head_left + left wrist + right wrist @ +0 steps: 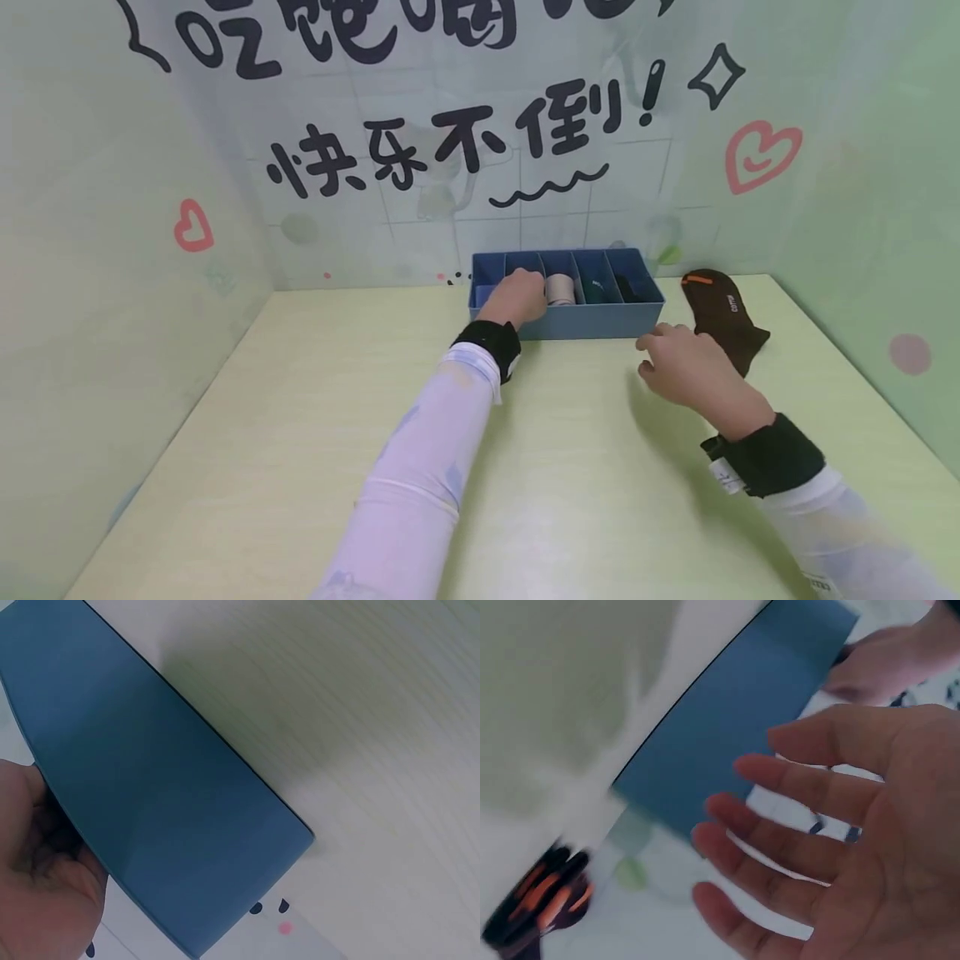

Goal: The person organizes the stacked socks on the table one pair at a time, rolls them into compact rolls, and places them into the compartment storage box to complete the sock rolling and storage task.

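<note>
My left hand (517,298) reaches into the second compartment from the left of a blue divided box (592,322). In the left wrist view its fingers dip behind the box's rim, so whatever they touch or hold is hidden. A rolled beige cloth item (560,289) sits in the compartment just right of that hand. Hovering over the table in front of the box's right end is my right hand (686,367), its fingers loosely spread in the right wrist view with nothing held. Close beside it lie dark brown socks (723,312) with an orange stripe.
Other compartments hold a blue item (483,293), a dark green item (593,291) and a black item (627,289). The box stands at the back of a pale wooden table (300,433), against a printed wall covering (360,250). Side walls flank the table.
</note>
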### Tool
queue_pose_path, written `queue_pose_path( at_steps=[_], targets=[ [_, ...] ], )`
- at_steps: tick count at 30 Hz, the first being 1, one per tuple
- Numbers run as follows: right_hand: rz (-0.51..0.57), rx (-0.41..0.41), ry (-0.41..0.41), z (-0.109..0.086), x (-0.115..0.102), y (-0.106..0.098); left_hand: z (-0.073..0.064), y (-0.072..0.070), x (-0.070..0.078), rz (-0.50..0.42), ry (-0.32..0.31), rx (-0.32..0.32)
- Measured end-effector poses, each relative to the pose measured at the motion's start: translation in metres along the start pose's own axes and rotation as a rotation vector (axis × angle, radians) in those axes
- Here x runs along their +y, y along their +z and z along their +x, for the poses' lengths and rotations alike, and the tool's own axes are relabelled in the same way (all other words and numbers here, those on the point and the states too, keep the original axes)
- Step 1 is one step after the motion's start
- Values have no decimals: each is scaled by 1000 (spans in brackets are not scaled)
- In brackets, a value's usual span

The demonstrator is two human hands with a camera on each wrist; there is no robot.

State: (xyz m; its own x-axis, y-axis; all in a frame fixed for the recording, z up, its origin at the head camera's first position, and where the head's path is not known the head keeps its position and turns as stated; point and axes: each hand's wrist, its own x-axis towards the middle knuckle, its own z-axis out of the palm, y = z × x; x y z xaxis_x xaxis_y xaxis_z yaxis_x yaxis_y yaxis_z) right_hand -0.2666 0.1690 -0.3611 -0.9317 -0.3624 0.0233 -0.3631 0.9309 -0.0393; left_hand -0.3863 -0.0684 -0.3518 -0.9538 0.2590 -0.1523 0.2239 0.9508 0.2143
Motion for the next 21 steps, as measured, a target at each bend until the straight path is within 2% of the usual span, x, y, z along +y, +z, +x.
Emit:
queue_pose_path(
  at_steps=[3, 6, 10, 15, 21],
  targets=[
    [-30, -81, 81, 4, 30, 3, -2, 1, 1, 7, 8, 22],
    [-7, -146, 145, 5, 54, 9, -2, 2, 2, 22, 7, 41],
    [26, -234, 169, 5, 74, 13, -1, 3, 5, 61, 12, 67],
    [13, -295, 144, 2, 78, 13, -7, 7, 10, 183, 72, 139],
    [54, -349, 78, 8, 57, 14, -34, 6, 14, 356, 140, 257]
  ],
)
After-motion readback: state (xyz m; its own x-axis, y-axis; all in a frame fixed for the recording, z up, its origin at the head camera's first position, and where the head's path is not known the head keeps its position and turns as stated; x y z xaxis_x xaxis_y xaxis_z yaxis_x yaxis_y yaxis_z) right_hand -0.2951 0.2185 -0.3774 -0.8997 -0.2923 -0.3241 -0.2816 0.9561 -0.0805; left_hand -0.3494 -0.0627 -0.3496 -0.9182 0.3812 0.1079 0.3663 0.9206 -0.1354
